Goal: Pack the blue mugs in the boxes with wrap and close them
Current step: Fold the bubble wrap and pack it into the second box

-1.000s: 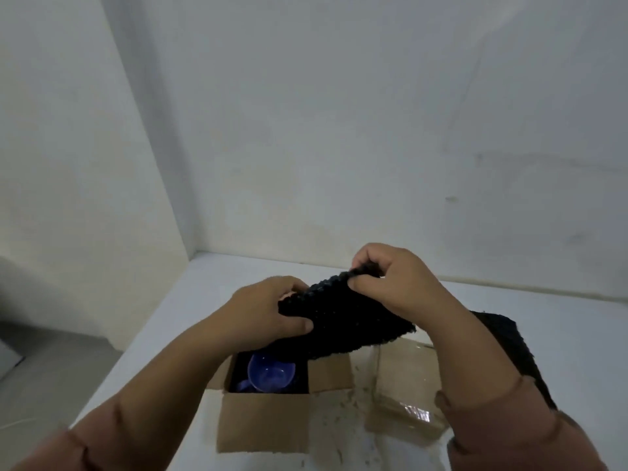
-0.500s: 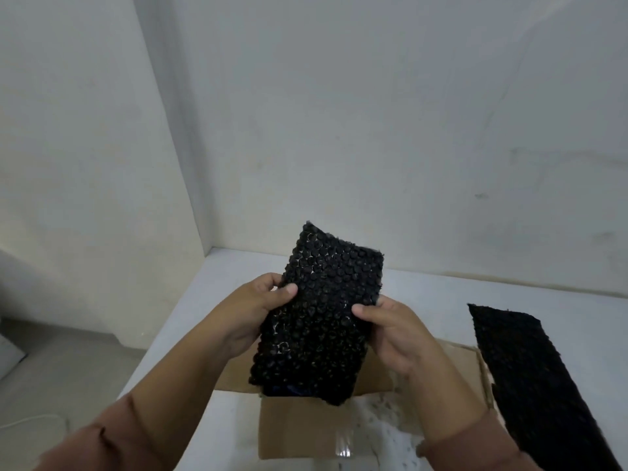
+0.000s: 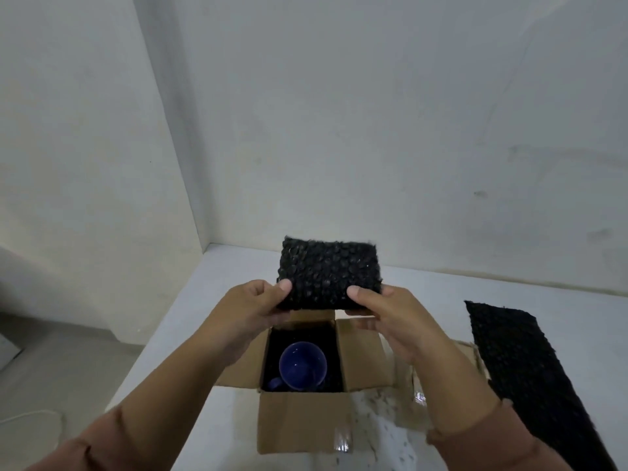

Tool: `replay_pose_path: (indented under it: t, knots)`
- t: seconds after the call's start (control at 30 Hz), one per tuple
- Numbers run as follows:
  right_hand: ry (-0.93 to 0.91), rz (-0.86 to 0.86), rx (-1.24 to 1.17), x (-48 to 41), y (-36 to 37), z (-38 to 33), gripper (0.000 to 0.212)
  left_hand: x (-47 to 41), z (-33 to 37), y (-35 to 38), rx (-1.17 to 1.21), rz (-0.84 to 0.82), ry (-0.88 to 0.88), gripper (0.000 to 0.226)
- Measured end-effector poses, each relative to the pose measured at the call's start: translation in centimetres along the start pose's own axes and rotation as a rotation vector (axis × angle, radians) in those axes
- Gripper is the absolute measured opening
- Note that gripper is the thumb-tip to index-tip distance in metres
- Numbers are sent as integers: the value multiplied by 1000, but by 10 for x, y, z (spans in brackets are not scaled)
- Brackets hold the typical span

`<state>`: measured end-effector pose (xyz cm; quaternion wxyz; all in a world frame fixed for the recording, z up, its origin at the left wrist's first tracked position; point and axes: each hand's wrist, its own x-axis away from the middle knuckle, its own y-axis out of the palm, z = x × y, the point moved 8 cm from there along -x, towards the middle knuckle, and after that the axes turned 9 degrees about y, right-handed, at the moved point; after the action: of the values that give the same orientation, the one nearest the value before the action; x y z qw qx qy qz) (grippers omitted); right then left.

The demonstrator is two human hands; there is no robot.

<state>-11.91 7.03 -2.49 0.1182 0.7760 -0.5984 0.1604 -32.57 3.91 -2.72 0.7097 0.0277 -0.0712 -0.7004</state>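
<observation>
Blue mug (image 3: 302,366) sits boxed; both hands pinch the folded black wrap (image 3: 329,274), best laid flat over its mouth

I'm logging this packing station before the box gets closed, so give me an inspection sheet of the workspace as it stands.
Surface: white table, dark specks near the front.
Job's things: blue mug upright in open cardboard box, dark lining around it; folded black bubble wrap held above the box; long wrap strip flat at right.
Clutter: flattened cardboard with clear tape right of the box.
Grippers: left hand and right hand pinch the folded wrap's lower corners.
Cables: thin white cord on the floor, left.
Surroundings: bare white walls, corner behind the table.
</observation>
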Motion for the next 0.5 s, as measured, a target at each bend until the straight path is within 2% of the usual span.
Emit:
replay_pose_path:
  t: [0.03,0.1,0.17,0.2,0.3,0.4,0.5]
  knots:
    - [-2,53,15,-1,-1,8,25,6,-7,-6,-47,62,3,39]
    - [-30,217,192,-1,-4,24,30,17,-24,-21,-240,198,-5,39]
    - [-53,310,374,-1,2,43,20,27,-39,-28,-501,251,-5,39]
    - [-48,307,433,-2,9,53,19,30,-46,-27,-601,236,9,40]
    - [-90,284,610,-4,28,75,43,31,-64,-18,-884,91,79,33]
    - [-254,342,964,-3,41,74,39,32,-71,-11,-1127,-43,158,10]
    - [-267,334,1273,-6,51,77,32,27,-75,-6,-1365,-118,177,27]
